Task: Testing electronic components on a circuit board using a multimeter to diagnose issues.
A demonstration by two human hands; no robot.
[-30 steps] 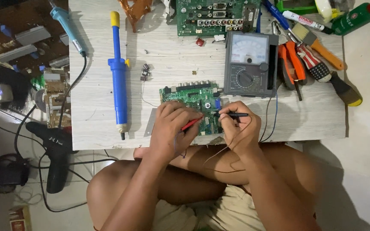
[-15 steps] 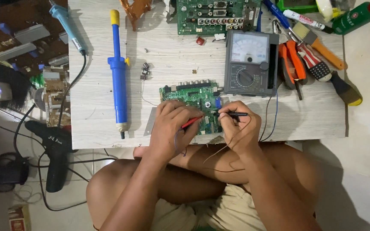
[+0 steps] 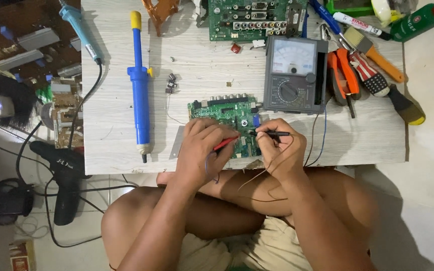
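I sit on the floor of a home repair workshop: beyond my hands are an analog multimeter [image 3: 295, 74], circuit boards [image 3: 254, 19], a blue desoldering pump [image 3: 140, 85] and pliers [image 3: 341, 75].

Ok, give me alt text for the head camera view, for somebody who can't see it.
Seen from above, a seated person presses a red probe in the left hand and a black probe in the right hand onto a small green circuit board on a pale wooden table. A grey analog meter sits behind it, a blue desoldering pump to its left.

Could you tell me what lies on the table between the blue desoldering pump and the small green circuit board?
In the head view, bare pale wood and a thin wire.
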